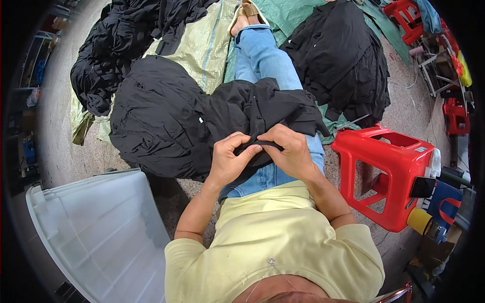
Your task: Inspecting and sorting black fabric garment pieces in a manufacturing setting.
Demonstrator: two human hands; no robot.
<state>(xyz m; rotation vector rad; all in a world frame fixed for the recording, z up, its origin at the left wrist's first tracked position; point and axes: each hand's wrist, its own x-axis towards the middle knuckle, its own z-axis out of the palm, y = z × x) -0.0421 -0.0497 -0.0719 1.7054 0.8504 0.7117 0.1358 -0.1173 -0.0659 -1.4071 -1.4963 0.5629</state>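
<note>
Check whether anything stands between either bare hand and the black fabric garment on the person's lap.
Nothing visible does: the bare left hand and bare right hand both pinch the black fabric garment directly. The red plastic stool sits off to the right, apart from both hands.
</note>
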